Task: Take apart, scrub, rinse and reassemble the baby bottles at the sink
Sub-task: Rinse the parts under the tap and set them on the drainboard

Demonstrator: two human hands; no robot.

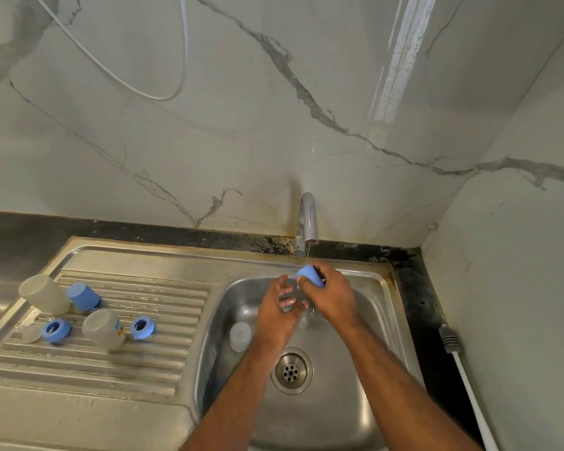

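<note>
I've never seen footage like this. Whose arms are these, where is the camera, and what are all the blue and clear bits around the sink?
There is no machine here: the arms belong to a person washing baby bottles. The single picture comes from a wide-angle camera worn on the head, looking down at the sink. The right hand grips a blue cap under the thin stream from the tap. The left hand is beside it, fingers relaxed, holding nothing. In the basin lies a clear teat. On the ribbed drainboard to the left stand two clear bottles upside down, another blue cap and two blue rings.
</note>
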